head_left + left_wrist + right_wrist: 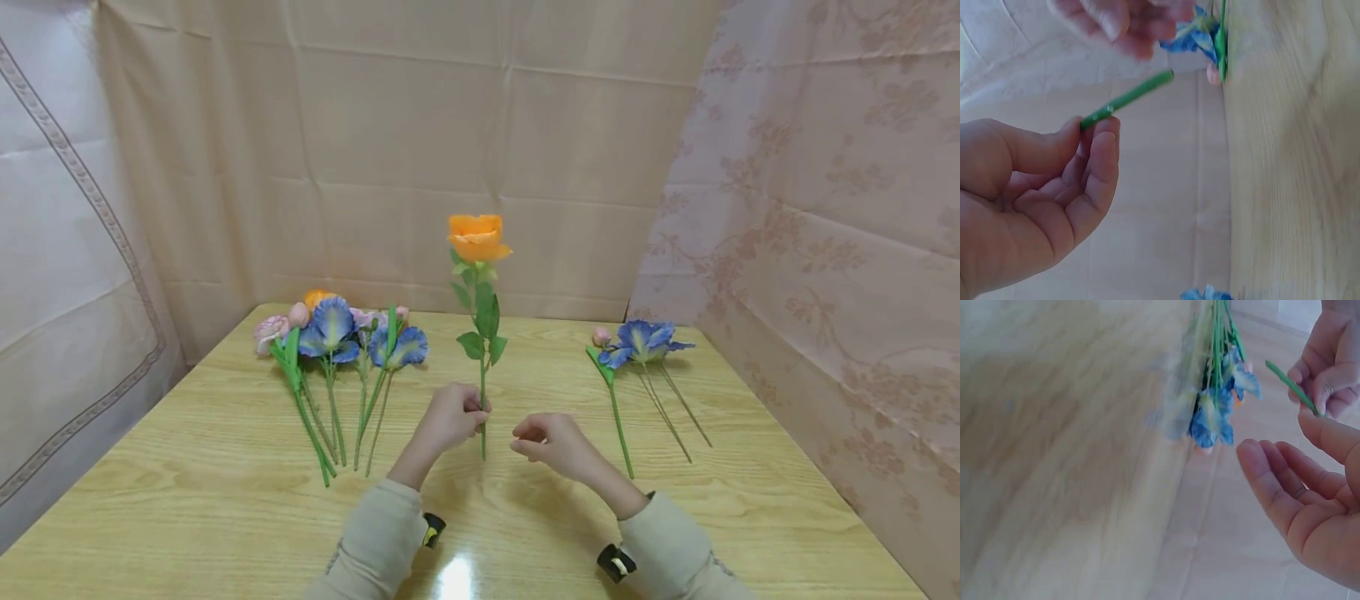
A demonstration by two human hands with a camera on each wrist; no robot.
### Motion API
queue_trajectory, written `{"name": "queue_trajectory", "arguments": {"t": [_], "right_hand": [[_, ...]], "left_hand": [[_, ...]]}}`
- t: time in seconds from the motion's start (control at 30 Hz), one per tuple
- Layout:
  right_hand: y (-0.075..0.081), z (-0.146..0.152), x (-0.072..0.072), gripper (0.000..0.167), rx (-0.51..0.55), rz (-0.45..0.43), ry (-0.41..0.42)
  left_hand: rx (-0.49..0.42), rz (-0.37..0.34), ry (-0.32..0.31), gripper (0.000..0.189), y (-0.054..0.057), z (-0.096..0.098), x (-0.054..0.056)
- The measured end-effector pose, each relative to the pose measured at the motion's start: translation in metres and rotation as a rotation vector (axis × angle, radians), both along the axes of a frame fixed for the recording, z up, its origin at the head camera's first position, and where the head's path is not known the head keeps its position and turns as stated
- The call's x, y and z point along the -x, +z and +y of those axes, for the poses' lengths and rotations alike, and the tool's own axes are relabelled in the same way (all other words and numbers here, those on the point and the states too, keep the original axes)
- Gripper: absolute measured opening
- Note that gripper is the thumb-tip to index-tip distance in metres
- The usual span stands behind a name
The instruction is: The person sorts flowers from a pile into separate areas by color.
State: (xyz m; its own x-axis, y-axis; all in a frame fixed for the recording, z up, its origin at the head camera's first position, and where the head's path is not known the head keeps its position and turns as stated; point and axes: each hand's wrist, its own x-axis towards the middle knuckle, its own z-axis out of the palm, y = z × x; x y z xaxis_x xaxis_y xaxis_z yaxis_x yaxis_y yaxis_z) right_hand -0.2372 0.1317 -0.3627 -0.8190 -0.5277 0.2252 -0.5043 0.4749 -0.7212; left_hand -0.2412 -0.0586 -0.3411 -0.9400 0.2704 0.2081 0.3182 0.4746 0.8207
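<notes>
While pinched by left hand (450, 419), orange rose (478, 237) upright.

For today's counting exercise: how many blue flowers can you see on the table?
3. Two lie in the left bunch: one blue flower and another beside it. The third lies in the right pair. The bunch overlaps, so more may be hidden.

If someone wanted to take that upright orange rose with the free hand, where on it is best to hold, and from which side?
Probably the bare lower stem, just below the left hand, whose grip pinches it. That stretch is thin, straight and leafless, so fingers close round it easily. The right hand sits open right beside it, so coming in from the right looks easiest. The leaves and the orange bloom higher up would likely crush.
</notes>
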Motion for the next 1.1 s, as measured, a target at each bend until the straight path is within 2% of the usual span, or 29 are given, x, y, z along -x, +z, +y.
{"name": "queue_trajectory", "arguments": {"t": [0.1,0.23,0.57,0.83,1.1], "right_hand": [[-0.001,-0.005,-0.001,0.020,0.108,-0.075,0.029],[-0.004,-0.010,-0.003,0.017,0.223,-0.177,0.035],[-0.006,-0.013,-0.005,0.012,0.350,-0.279,0.012],[-0.006,-0.009,-0.007,0.012,0.358,-0.275,-0.008],[-0.006,0.003,-0.001,0.009,0.282,-0.277,-0.133]], "left_hand": [[-0.016,0.001,-0.064,0.006,0.000,0.005,-0.001],[-0.025,-0.011,-0.115,0.006,0.000,0.010,-0.003],[-0.002,0.022,-0.150,0.004,0.000,0.015,-0.004],[-0.001,0.001,-0.154,0.003,-0.001,0.017,-0.003],[0.052,-0.025,-0.147,0.008,-0.003,0.016,-0.007]]}}
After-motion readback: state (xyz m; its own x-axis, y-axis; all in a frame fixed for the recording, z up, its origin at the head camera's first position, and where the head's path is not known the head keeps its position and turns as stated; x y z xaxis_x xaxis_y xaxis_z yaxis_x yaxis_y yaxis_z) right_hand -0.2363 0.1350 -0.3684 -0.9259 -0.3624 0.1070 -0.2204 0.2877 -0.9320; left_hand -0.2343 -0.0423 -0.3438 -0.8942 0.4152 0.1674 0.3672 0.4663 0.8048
